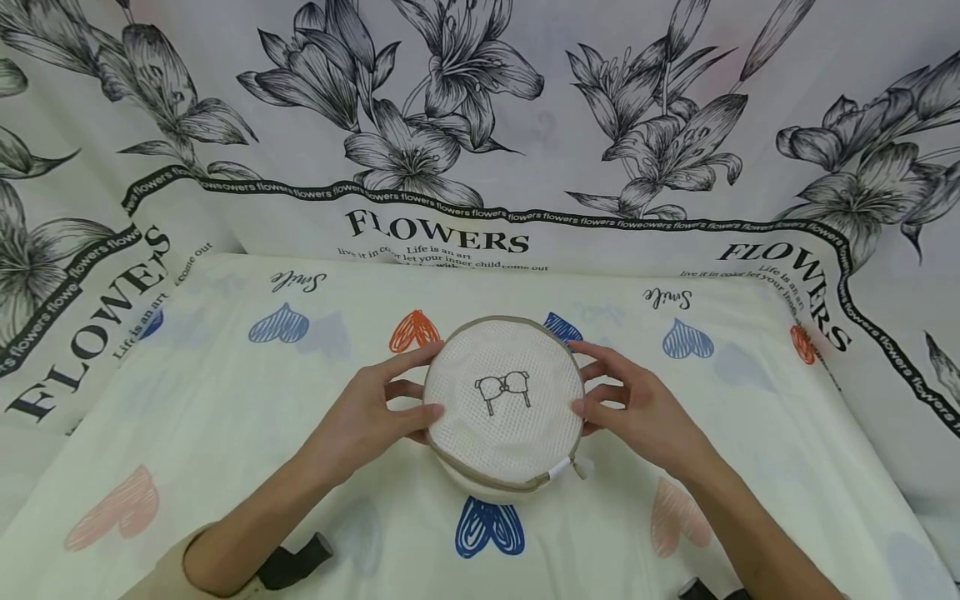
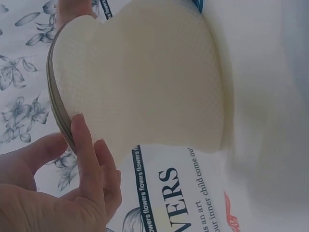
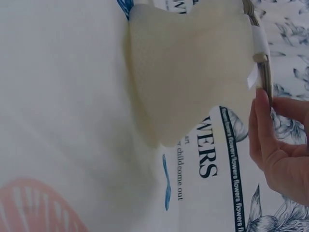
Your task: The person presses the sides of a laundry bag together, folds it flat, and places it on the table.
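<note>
A round, cream mesh laundry bag stands at the middle of the bed-like cloth surface, its flat top toward the head camera. Dark line embroidery marks the top. Around its rim runs a beige zipper, with a small pull at the lower right. My left hand pinches the left rim between thumb and fingers. On the opposite side, my right hand pinches the right rim. Both wrist views show the soft mesh side hanging from the rim to the cloth, with dents in it.
A white cloth printed with red, blue and pink hearts covers the surface. Behind and at the sides rises a flower-printed cloth with black lettering. Dark straps are at the wrists, near the lower edge.
</note>
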### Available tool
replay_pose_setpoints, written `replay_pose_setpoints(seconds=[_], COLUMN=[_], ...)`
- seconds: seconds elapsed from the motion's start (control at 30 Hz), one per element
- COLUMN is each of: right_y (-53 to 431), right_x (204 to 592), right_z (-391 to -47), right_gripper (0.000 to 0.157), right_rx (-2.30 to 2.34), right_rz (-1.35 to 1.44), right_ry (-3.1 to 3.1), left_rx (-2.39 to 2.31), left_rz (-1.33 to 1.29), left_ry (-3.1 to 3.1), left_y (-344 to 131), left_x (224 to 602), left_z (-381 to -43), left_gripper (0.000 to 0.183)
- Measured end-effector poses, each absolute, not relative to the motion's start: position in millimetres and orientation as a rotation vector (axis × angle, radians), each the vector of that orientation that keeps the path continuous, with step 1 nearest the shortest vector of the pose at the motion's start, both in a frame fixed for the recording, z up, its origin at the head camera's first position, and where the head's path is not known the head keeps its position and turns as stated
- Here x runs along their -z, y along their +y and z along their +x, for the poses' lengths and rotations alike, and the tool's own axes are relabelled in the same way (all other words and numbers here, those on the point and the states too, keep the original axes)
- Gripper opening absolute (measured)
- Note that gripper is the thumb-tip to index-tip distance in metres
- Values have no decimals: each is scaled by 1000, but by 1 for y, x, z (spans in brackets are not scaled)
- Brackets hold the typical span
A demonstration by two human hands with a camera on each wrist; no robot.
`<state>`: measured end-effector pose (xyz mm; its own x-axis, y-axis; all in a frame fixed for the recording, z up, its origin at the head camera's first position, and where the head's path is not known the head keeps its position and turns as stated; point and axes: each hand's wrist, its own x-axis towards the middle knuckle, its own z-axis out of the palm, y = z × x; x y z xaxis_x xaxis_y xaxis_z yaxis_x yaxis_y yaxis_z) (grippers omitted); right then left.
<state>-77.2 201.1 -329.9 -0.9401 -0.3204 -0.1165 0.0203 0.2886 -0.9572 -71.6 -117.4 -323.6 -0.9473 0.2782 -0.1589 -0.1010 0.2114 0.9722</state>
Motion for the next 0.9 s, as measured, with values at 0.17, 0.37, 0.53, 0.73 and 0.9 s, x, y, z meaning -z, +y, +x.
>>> replay_pose_setpoints(seconds=[0.17,0.37,0.53,0.73,0.9], right_y=[203,202,200,196,196], right_x=[333,336,340,343,344], right_z=[-77,-77,-77,-76,-75], right_gripper=[63,61,63,76,75], right_rx=[1700,1679,1655,1621,1615], right_rz=[-299,-276,-250,-229,-222], right_ry=[2252,2256,2246,2241,2244], left_rx=[-1813,-1861,-1839,-1808,-1829], left_rz=[147,62,41,84,82], left_ry=[2200,2171,2158,2131,2122], left_y=[-116,-114,-114,-116,-115], left_x=[327,331,337,339,343], left_z=[-73,-75,-75,-76,-77], left_gripper=[71,64,63,71,70])
